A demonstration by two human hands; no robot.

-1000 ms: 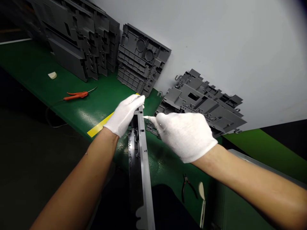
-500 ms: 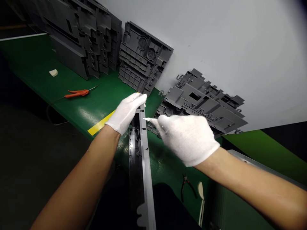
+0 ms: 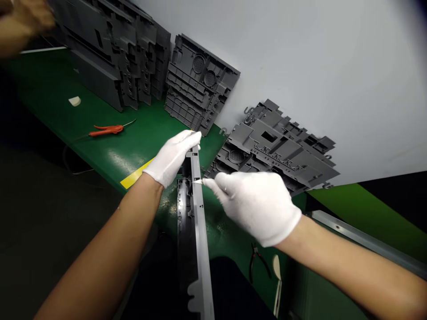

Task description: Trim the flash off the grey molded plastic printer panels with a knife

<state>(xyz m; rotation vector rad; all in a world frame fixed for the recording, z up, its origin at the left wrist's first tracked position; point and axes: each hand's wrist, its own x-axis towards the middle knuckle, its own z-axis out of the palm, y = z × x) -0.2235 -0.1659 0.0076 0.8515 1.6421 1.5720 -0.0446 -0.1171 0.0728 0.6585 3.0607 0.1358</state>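
Observation:
My left hand (image 3: 171,156), in a white glove, is closed around the far end of a grey plastic panel (image 3: 202,235). The panel stands on its edge and runs toward my body, its narrow side facing up. My right hand (image 3: 258,203), gloved as well, is closed on a small knife; only its pointed, light blade (image 3: 198,181) shows past the fingers. The blade tip lies at the panel's upper edge, by a small slot. The knife's handle is hidden in the glove.
Grey panels (image 3: 96,58) stand stacked at back left, another panel (image 3: 202,78) leans mid-back, and more (image 3: 276,138) lean at right. On the green table (image 3: 123,153) lie an orange air gun (image 3: 108,130), pliers (image 3: 256,262) and yellow tape (image 3: 136,174). Another person's hand (image 3: 26,24) shows top left.
My right hand has drawn the blade along the panel's edge toward my body. My left hand keeps its hold. Another person's hand has come in at top left.

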